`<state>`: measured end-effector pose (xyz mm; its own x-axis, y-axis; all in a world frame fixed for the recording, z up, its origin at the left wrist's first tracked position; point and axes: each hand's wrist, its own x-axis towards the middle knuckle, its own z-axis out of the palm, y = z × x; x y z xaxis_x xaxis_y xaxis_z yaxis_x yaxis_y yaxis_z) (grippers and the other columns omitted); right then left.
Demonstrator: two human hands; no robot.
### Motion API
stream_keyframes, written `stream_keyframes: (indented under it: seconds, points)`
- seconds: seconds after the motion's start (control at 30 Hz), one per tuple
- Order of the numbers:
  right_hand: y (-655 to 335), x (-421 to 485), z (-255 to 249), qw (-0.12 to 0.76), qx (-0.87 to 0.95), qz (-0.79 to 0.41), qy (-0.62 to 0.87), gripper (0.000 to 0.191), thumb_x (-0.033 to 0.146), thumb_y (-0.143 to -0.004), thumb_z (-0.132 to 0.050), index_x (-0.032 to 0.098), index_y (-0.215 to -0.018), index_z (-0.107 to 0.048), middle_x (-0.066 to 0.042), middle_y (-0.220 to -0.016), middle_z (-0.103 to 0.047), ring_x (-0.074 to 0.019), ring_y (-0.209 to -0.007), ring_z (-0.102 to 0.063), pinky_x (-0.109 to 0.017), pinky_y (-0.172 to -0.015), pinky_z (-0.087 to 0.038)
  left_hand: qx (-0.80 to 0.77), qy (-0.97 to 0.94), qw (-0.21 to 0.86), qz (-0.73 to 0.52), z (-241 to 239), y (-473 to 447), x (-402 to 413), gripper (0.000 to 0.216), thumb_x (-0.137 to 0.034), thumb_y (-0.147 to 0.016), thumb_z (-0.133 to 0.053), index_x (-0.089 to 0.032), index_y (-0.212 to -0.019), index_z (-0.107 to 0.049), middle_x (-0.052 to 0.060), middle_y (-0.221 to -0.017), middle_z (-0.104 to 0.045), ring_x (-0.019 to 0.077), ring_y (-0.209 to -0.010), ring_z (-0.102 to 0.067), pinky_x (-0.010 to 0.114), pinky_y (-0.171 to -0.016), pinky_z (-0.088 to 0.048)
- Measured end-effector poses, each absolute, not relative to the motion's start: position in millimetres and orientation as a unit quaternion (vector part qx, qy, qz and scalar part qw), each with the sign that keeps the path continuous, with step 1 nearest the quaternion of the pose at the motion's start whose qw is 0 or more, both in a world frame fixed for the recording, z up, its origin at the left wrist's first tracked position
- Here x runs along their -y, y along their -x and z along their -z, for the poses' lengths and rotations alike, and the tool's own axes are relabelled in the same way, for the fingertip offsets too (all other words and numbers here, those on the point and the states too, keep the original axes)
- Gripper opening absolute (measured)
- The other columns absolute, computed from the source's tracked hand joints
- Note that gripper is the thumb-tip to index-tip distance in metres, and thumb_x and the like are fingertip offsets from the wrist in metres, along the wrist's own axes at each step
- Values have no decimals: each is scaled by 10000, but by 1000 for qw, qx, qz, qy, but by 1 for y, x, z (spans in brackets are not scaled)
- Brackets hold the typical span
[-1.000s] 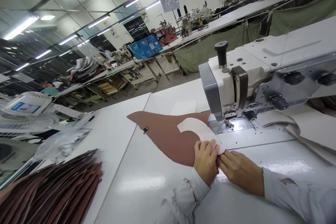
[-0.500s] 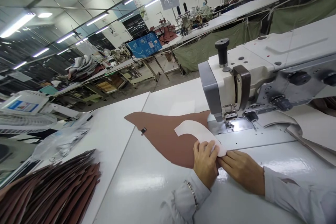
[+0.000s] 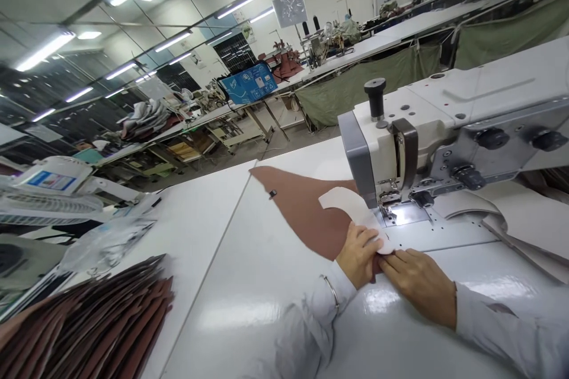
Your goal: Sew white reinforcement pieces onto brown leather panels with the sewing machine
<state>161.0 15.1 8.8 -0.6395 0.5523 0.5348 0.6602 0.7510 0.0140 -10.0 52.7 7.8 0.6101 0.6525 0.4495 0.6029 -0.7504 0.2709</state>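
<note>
A brown leather piece (image 3: 302, 207) lies on the white table (image 3: 249, 296) with a curved white piece (image 3: 351, 204) laid on its right edge. My left hand (image 3: 360, 254) presses down on the near end of the white piece, fingers closed over it. Beside it, my right hand (image 3: 420, 284) pinches the same edge where the two layers meet. Both hands sit just in front of the presser foot (image 3: 387, 210) of the white sewing machine (image 3: 444, 130).
A stack of brown leather pieces (image 3: 98, 325) fills the near left corner. A clear plastic bag (image 3: 106, 243) and a white fan (image 3: 48, 189) lie at the far left. Beige fabric (image 3: 511, 213) sits right of the needle plate. Other sewing tables stand behind.
Both hands have pushed the brown and white pieces to the right and away, up to the presser foot. The brown piece's far tip has swung toward the machine.
</note>
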Motion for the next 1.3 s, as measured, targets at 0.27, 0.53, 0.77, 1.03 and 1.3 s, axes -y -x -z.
stream_keyframes:
  seconds: [0.27, 0.53, 0.77, 1.03, 1.3]
  points:
    - [-177, -31, -8, 240, 890, 121, 369, 229, 45, -860, -352, 118, -945, -552, -73, -799, -562, -167, -738, -513, -291, -628, -348, -291, -911, 74, -283, -4, -7, -90, 212, -131, -801, -443, -160, -929, -610, 95, -1044, -599, 233, -980, -468, 514, -953, -341]
    - [-176, -41, -9, 255, 882, 115, 378, 234, 44, -872, -337, 125, -909, -553, -67, -790, -556, -158, -703, -499, -287, -625, -345, -298, -911, 73, -275, -5, -9, -98, 218, -139, -830, -421, -167, -923, -616, 96, -1046, -596, 227, -993, -483, 478, -944, -359]
    - [-175, -39, -8, 263, 880, 113, 380, 242, 27, -861, -341, 119, -920, -557, -64, -782, -554, -167, -712, -497, -294, -624, -349, -293, -913, 71, -274, -6, -8, -98, 205, -130, -812, -442, -163, -933, -605, 96, -1047, -589, 222, -990, -475, 450, -929, -373]
    - [-173, -41, -8, 262, 879, 104, 384, 240, 38, -874, -336, 110, -930, -558, -68, -788, -555, -164, -716, -495, -288, -622, -360, -305, -916, 65, -254, -6, -9, -101, 206, -127, -809, -437, -167, -940, -591, 95, -1057, -588, 217, -972, -500, 461, -936, -350]
    - [-172, -38, -6, 247, 881, 114, 387, 226, 48, -875, -342, 118, -925, -552, -62, -759, -546, -165, -696, -480, -294, -618, -340, -303, -917, 56, -255, -7, -10, -98, 171, -135, -800, -476, -168, -911, -601, 84, -1061, -597, 230, -994, -478, 446, -941, -339]
